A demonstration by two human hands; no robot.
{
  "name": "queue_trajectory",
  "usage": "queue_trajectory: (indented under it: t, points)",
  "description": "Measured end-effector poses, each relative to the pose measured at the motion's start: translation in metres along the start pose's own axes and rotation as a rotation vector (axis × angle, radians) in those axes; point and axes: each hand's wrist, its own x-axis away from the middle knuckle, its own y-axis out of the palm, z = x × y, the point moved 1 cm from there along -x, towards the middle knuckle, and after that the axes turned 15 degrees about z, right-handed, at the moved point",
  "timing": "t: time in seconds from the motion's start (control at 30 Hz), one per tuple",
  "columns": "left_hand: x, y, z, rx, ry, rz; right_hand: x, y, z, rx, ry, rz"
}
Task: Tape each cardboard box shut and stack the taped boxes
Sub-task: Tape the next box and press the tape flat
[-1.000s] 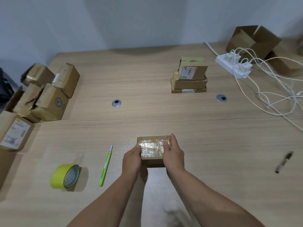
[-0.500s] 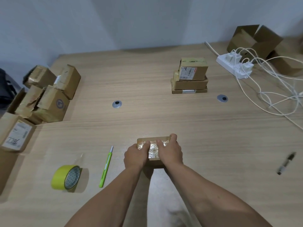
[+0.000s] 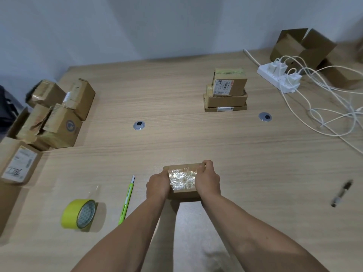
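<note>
A small flat cardboard box point(image 3: 183, 180) with shiny clear tape across its top sits on the table in front of me. My left hand point(image 3: 158, 185) grips its left side and my right hand point(image 3: 208, 180) grips its right side, fingers curled over the top edges. A stack of three taped boxes point(image 3: 225, 90) stands farther back, right of centre. A yellow tape roll point(image 3: 79, 213) stands on edge at the near left, with a green utility knife point(image 3: 127, 199) between it and the box.
Several loose cardboard boxes point(image 3: 57, 116) crowd the left edge of the table. Open boxes point(image 3: 302, 46), a white power strip point(image 3: 279, 77) and tangled white cables point(image 3: 330, 107) fill the far right. A black marker point(image 3: 342, 192) lies at the near right.
Both hands slid inward over the taped top half a second ago, then moved back out to the box's sides. The box stays in place.
</note>
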Motion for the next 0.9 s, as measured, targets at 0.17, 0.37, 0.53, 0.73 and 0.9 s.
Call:
queue_trajectory:
  t: [0.17, 0.37, 0.53, 0.73, 0.9]
  points:
    - [0.02, -0.004, -0.017, -0.005, 0.223, -0.088, 0.008, 0.007, 0.018, -0.082, -0.066, -0.106]
    - [0.019, -0.005, -0.026, 0.062, 0.226, -0.111, 0.011, 0.012, 0.029, -0.086, -0.081, -0.078]
    - [0.014, -0.007, -0.024, 0.141, 0.135, -0.162, 0.005, 0.01, 0.033, -0.081, -0.084, -0.093]
    - [0.001, -0.009, -0.029, 0.212, 0.006, -0.239, 0.0, 0.003, 0.03, -0.166, -0.019, -0.041]
    - [-0.008, -0.005, -0.021, 0.207, -0.08, -0.186, -0.006, -0.002, 0.022, -0.121, -0.027, -0.033]
